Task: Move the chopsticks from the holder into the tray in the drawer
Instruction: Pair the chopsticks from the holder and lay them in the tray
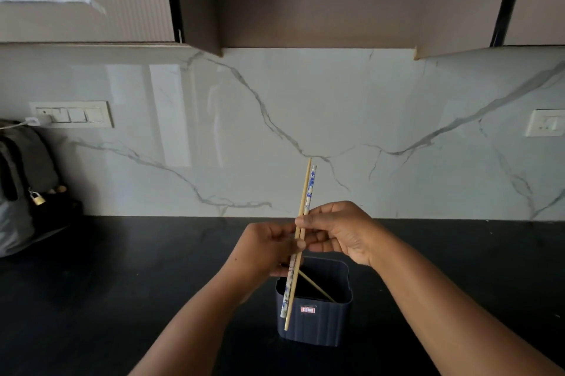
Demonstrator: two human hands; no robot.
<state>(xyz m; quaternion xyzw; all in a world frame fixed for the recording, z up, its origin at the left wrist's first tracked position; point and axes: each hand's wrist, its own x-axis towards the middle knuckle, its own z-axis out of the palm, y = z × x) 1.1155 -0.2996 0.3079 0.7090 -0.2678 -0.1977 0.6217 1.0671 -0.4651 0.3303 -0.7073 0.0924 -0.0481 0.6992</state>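
Two chopsticks, one plain wooden [304, 189] and one with a blue-and-white pattern [310, 189], stand nearly upright above the dark blue holder [315, 323]. My left hand [266, 248] and my right hand [342, 232] both pinch the pair at mid-length, the left lower, the right higher. Their lower tips hang in front of the holder's near left side. One more wooden chopstick [318, 287] leans inside the holder. No drawer or tray is in view.
The holder stands on a black countertop [122, 284] against a white marble backsplash. A grey bag with a padlock [21, 186] sits at the far left. Wall cabinets [305, 2] hang overhead. Switch plates sit left and right on the wall.
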